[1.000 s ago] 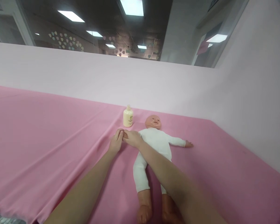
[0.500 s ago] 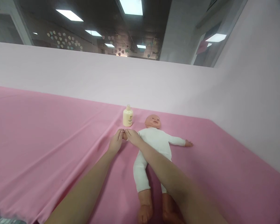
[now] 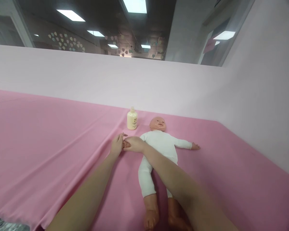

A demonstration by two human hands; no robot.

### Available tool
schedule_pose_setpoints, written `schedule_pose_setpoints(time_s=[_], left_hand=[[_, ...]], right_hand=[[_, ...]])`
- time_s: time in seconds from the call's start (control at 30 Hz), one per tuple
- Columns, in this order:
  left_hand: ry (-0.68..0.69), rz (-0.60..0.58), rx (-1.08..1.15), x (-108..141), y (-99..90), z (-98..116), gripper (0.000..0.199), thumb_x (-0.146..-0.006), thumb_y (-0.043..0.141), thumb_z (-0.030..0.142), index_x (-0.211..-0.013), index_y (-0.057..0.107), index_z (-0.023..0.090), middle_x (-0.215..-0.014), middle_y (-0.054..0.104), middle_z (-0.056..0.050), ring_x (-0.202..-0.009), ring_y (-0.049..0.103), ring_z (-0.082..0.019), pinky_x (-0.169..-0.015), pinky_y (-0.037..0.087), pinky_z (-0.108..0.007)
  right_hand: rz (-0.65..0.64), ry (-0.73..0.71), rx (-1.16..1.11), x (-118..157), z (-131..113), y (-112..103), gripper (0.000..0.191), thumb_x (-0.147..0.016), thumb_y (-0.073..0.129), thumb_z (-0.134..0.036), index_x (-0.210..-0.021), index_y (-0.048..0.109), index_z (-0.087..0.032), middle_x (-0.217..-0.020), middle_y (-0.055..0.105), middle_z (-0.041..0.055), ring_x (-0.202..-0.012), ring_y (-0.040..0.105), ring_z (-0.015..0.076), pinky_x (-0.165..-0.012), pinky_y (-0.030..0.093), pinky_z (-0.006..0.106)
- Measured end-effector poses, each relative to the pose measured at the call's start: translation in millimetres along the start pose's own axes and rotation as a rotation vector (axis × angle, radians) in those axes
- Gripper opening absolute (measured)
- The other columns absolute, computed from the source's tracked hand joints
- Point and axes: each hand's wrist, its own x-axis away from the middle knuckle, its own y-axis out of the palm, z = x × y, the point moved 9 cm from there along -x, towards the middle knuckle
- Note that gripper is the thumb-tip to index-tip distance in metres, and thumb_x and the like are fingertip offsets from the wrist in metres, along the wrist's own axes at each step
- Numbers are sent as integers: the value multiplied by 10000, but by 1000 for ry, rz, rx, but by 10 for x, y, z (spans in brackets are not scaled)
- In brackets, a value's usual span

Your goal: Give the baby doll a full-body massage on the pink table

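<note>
A baby doll [image 3: 160, 141] in a white bodysuit lies face up, arms spread and bare feet toward me. My right hand [image 3: 135, 144] is closed around the doll's hand [image 3: 126, 145] on the left side, its fingers wrapped over it. Against the tips of those small doll fingers rests my left hand [image 3: 116, 144], fingers stretched out and pointing forward past them. The underside of my left hand is hidden. Just beyond both hands stands a cream-coloured pump bottle [image 3: 132, 120], upright with dark print. My right forearm passes over the doll's hip and partly covers one leg.
A pink cloth [image 3: 62, 128] with several folds covers the surface under the doll. White walls [image 3: 106, 80] rise behind it and on the right. Above the back wall, a window [image 3: 98, 19] shows ceiling lights and heart shapes.
My right hand has come back slightly and now wraps the doll's hand, where its fingers lay over it before. My left hand has shifted a little left and apart from the right fingertips.
</note>
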Motion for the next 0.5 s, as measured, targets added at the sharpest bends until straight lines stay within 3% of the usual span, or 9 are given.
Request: schedule_pose_setpoints(time_s=[0.13,0.27,0.37,0.5], left_hand=[[-32,-60,91,15,77,-17,651,-889,418,742,-987,691,159,-635,608,-22,-601,614,-181,-530,457,-275],[11,-199,145,78,222,86,552,-918,449,660,-1015,660,160,-680,611,-18,-548,539,-134,-487,402,-247],[43,-231,79,113,265,149,449,-919,508,593,-976,647,171,-753,633,-28,-598,554,-132,-510,407,-242],[50,-191,-3,97,265,151,419,-873,612,524,-1123,632,189,-973,676,-67,-758,630,-169,-644,510,-286]], right_hand=[[39,59,102,-25,54,-26,289,-932,631,-479,-992,670,-199,-920,736,45,-782,645,181,-660,366,258],[103,149,126,3,134,-105,447,-1054,367,-451,-917,712,-201,-868,738,68,-776,646,186,-686,373,274],[139,211,56,16,216,-133,477,-1058,335,-420,-912,741,-217,-823,737,53,-757,641,180,-682,383,268],[199,318,-149,-9,382,-119,523,-1059,315,-434,-887,757,-213,-779,732,41,-739,632,167,-686,410,255]])
